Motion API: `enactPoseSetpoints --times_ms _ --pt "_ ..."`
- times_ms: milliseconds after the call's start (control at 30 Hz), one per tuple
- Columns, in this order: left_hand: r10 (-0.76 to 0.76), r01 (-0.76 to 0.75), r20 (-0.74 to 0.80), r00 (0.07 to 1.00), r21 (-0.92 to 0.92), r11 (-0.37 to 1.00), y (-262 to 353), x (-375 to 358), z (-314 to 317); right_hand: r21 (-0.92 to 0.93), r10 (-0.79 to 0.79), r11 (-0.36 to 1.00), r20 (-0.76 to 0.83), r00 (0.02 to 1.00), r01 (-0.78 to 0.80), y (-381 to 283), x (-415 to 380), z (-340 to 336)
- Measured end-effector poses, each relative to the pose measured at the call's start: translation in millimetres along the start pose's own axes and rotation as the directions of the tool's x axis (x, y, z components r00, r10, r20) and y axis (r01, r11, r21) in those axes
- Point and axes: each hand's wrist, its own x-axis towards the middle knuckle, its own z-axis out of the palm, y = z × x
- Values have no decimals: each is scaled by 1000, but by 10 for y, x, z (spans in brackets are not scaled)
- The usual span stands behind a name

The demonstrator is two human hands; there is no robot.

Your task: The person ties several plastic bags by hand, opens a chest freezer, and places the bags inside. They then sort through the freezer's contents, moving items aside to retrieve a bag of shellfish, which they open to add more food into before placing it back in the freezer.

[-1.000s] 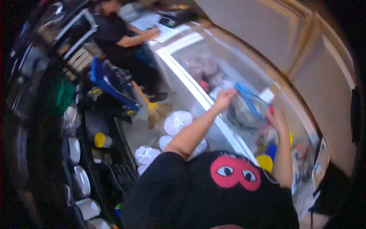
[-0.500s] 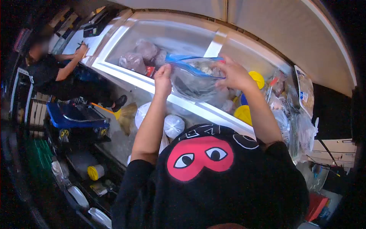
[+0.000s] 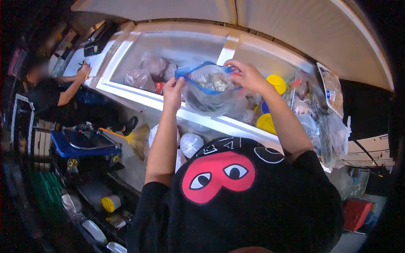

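A clear zip bag with a blue band round its mouth [image 3: 206, 103] hangs between my two hands, over the front edge of an open chest freezer [image 3: 126, 90]. My left hand [image 3: 173, 90] pinches the left corner of the bag's mouth. At the right corner, my right hand [image 3: 247, 76] grips the rim with bent fingers. The mouth gapes wide. Through it I see pale, lumpy contents [image 3: 216, 82], whose kind I cannot make out. Wrapped pinkish bundles [image 3: 141, 79] lie in the freezer beyond my left hand.
Tubs with yellow lids [image 3: 276, 84] and several plastic bags [image 3: 310, 126] fill the freezer's right side. White bags [image 3: 192, 144] stand on the floor before me. At left, a person [image 3: 46, 88] writes on paper beside a blue cart [image 3: 86, 145] and a broom [image 3: 139, 139].
The bag's mouth has opened wider and tipped toward me, so more of the contents shows. Both hands still hold its rim. The view has shifted slightly.
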Motion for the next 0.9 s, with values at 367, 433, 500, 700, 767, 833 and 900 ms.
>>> enactPoseSetpoints --times_ms 367,433,500,700,767,833,900 --pt "415 -710 609 675 690 143 844 -550 398 -284 -257 930 -53 965 233 230 59 150" --pt "314 -718 669 673 693 62 735 -562 311 -289 -246 926 23 969 241 296 114 119" --pt "289 -700 658 695 712 63 711 -590 261 -297 -292 914 -4 956 278 278 138 124" --pt "358 -682 649 671 730 -47 689 -588 238 -527 -541 758 -178 822 385 -238 298 227" --pt "387 -675 643 661 735 -65 720 -597 222 -581 -550 719 -141 823 382 -376 423 266" --pt "406 -665 629 663 744 -66 743 -624 197 -591 -547 729 -198 813 346 -651 424 160" --pt "423 -648 605 674 760 -54 761 -644 170 -608 -601 702 -228 766 370 -824 489 66"
